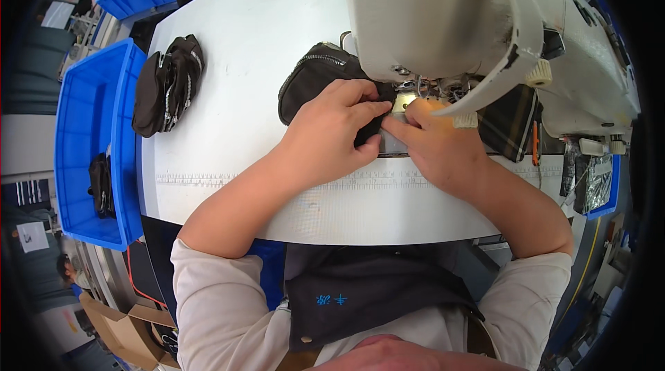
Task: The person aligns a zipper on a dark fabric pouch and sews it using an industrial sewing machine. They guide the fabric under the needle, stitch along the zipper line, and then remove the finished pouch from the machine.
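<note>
A black pouch with a silver zipper (308,83) lies on the white table, its right end beside the needle area of a sewing machine (429,24). My left hand (325,132) rests over the pouch, fingers bent and thumb drawn in, gripping its right part. Close by, my right hand (447,153) has its fingers curled in, with a fingertip at the pouch's right edge, just in front of the metal needle plate (404,103). The pouch's right end is partly hidden by my fingers and the machine head.
Dark zippered pouches (170,87) sit together at the table's left. Beyond that edge stands a blue bin (128,163) holding a dark item (102,184). Dark striped fabric (509,121) and an orange tool (535,142) lie right of the machine. A ruler strip (201,179) crosses the table.
</note>
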Action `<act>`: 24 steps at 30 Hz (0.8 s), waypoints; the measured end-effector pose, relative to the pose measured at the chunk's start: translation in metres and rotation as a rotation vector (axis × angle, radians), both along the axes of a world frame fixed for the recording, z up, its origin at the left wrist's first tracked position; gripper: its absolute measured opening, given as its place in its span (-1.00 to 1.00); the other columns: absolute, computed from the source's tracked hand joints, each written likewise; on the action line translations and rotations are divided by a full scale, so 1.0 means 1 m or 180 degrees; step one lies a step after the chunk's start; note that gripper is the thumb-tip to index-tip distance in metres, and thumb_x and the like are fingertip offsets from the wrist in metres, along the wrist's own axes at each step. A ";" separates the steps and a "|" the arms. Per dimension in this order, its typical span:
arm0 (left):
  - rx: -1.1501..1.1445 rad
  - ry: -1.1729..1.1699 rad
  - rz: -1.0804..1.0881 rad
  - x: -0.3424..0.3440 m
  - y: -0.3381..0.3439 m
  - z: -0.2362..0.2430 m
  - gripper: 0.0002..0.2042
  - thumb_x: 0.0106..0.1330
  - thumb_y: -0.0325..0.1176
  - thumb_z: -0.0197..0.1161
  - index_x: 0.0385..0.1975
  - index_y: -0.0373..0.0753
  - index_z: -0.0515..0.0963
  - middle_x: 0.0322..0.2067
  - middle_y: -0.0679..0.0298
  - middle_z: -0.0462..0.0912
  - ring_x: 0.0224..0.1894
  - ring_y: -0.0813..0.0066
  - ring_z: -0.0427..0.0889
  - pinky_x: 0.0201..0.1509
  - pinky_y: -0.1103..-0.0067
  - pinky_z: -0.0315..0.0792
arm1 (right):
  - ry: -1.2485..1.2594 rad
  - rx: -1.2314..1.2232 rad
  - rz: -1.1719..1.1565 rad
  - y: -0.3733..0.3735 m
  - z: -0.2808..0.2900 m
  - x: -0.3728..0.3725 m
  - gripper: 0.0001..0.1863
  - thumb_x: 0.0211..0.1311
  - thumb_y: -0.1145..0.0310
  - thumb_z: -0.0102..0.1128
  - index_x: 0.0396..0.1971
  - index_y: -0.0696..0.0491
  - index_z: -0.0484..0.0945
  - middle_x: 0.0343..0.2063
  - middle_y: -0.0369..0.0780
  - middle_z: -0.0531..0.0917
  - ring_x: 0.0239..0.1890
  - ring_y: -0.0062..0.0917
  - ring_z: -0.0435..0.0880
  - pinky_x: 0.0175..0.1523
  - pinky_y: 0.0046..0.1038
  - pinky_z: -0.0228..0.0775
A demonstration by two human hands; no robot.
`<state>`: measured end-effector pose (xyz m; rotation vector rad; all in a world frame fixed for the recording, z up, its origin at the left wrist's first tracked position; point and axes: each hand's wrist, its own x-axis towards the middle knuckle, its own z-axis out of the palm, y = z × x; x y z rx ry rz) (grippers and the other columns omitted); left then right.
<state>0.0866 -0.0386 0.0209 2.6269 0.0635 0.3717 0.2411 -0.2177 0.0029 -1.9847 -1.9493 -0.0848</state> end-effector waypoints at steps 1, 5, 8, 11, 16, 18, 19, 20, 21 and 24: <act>0.0038 -0.0006 -0.0008 0.001 0.000 0.000 -0.61 0.11 -0.41 0.40 -0.01 -0.27 0.74 0.03 0.17 0.63 0.08 0.21 0.62 0.08 0.38 0.62 | -0.0054 0.0065 0.0032 0.000 0.001 -0.001 -0.64 0.10 0.48 0.33 -0.04 -0.01 0.70 -0.36 -0.34 0.56 -0.32 -0.43 0.67 -0.24 -0.35 0.49; 0.0321 -0.0033 -0.0009 0.001 -0.001 0.001 -0.61 0.08 -0.44 0.35 -0.02 -0.26 0.76 0.01 0.19 0.63 0.05 0.23 0.60 0.05 0.41 0.61 | -0.0257 0.0156 0.0050 0.000 -0.001 -0.005 -0.66 0.09 0.45 0.36 -0.07 -0.02 0.69 -0.38 -0.33 0.54 -0.34 -0.43 0.66 -0.26 -0.35 0.49; 0.0487 -0.0121 -0.0019 0.001 -0.002 0.001 -0.60 0.08 -0.44 0.35 -0.02 -0.25 0.76 -0.01 0.19 0.62 0.05 0.24 0.60 0.03 0.43 0.62 | -0.0349 0.0077 0.0028 -0.001 -0.001 -0.006 -0.67 0.05 0.44 0.38 -0.11 -0.01 0.69 -0.38 -0.31 0.53 -0.33 -0.44 0.65 -0.26 -0.37 0.49; 0.0571 -0.0101 -0.0013 0.000 -0.003 0.002 -0.61 0.08 -0.43 0.36 -0.02 -0.24 0.76 -0.01 0.20 0.62 0.02 0.26 0.60 -0.01 0.44 0.62 | -0.0368 0.0185 0.0030 0.002 0.003 -0.007 -0.67 0.00 0.43 0.40 -0.14 0.02 0.69 -0.30 -0.28 0.57 -0.26 -0.44 0.67 -0.23 -0.36 0.48; 0.0366 -0.0096 -0.0035 0.000 0.000 0.002 -0.65 0.11 -0.40 0.38 -0.06 -0.23 0.76 -0.02 0.25 0.63 -0.03 0.29 0.62 -0.04 0.44 0.62 | -0.0366 0.0546 0.0090 0.002 0.002 -0.008 -0.69 0.00 0.45 0.37 -0.17 0.09 0.69 -0.07 -0.19 0.65 -0.12 -0.41 0.69 -0.14 -0.31 0.47; 0.0365 -0.0215 -0.0047 0.001 0.000 0.001 -0.67 0.12 -0.39 0.39 -0.07 -0.23 0.75 -0.02 0.26 0.64 -0.03 0.30 0.63 -0.05 0.45 0.62 | -0.0481 0.0555 0.0114 0.000 -0.001 -0.007 -0.69 0.01 0.45 0.35 -0.17 0.11 0.68 -0.01 -0.16 0.66 -0.08 -0.39 0.70 -0.11 -0.29 0.46; 0.0448 -0.0349 -0.0076 0.003 -0.001 0.001 -0.68 0.13 -0.38 0.39 -0.08 -0.23 0.74 -0.02 0.26 0.64 -0.03 0.30 0.64 -0.05 0.45 0.62 | -0.0457 0.0561 0.0130 0.000 -0.001 -0.007 -0.70 0.01 0.46 0.34 -0.18 0.12 0.68 -0.02 -0.17 0.66 -0.08 -0.39 0.69 -0.11 -0.29 0.46; 0.0531 -0.0483 -0.0108 0.005 -0.001 0.000 -0.69 0.14 -0.38 0.39 -0.09 -0.23 0.74 -0.01 0.26 0.65 -0.03 0.31 0.64 -0.06 0.46 0.62 | -0.0432 0.0566 0.0143 0.001 0.000 -0.007 -0.70 0.01 0.46 0.33 -0.18 0.13 0.67 -0.03 -0.17 0.66 -0.08 -0.39 0.68 -0.11 -0.30 0.46; 0.0629 -0.0579 -0.0139 0.007 0.001 -0.002 -0.70 0.15 -0.38 0.39 -0.09 -0.23 0.74 -0.02 0.26 0.67 -0.03 0.31 0.65 -0.05 0.46 0.62 | -0.0406 0.0572 0.0156 0.001 0.001 -0.007 -0.70 0.01 0.46 0.33 -0.18 0.14 0.67 -0.05 -0.17 0.66 -0.08 -0.39 0.68 -0.11 -0.30 0.46; 0.0881 -0.0710 -0.0177 0.011 0.005 -0.005 -0.71 0.16 -0.38 0.39 -0.10 -0.23 0.73 -0.03 0.27 0.70 -0.04 0.31 0.68 -0.05 0.48 0.62 | -0.0312 0.0493 0.0162 0.001 0.003 -0.009 -0.70 0.00 0.45 0.32 -0.20 0.15 0.67 -0.06 -0.18 0.65 -0.09 -0.38 0.66 -0.10 -0.30 0.47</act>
